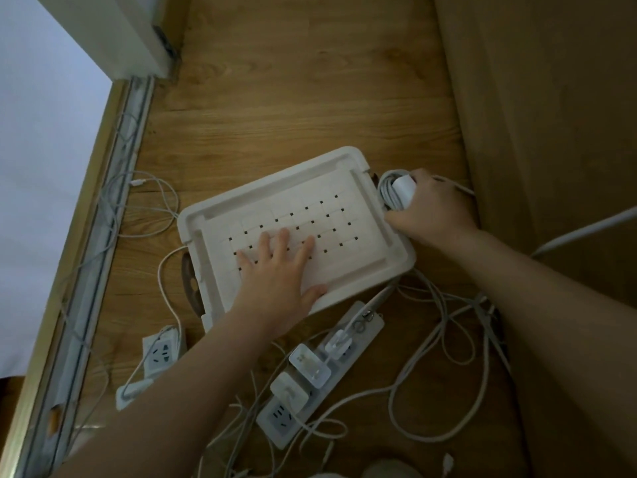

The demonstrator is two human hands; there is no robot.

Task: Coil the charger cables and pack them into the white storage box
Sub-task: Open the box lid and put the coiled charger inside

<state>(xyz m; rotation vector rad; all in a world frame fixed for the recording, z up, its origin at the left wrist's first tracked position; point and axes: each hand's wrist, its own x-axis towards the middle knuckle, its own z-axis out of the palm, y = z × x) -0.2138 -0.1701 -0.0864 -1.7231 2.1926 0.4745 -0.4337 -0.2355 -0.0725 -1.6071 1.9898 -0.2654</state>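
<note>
Head view. Wooden floor (275, 98) in a narrow recess, with a sliding-door rail (113, 188) on the left and a wooden panel on the right. The white storage box (344, 160) sits at centre with its woven-pattern lid apparently in place. The left hand (279, 267) lies flat on the lid, fingers spread and straight, probably steadying the box or preparing to lift the lid. The right hand (434, 208) is curled round a coiled cable (387, 191) and its white adapter (405, 191), held just beside the box's right end, presumably so the bundle can go in once the lid is open. Not yet packed: loose cables (444, 339) trail near the box, and several adapters sit plugged into a power strip (275, 419) below it.
</note>
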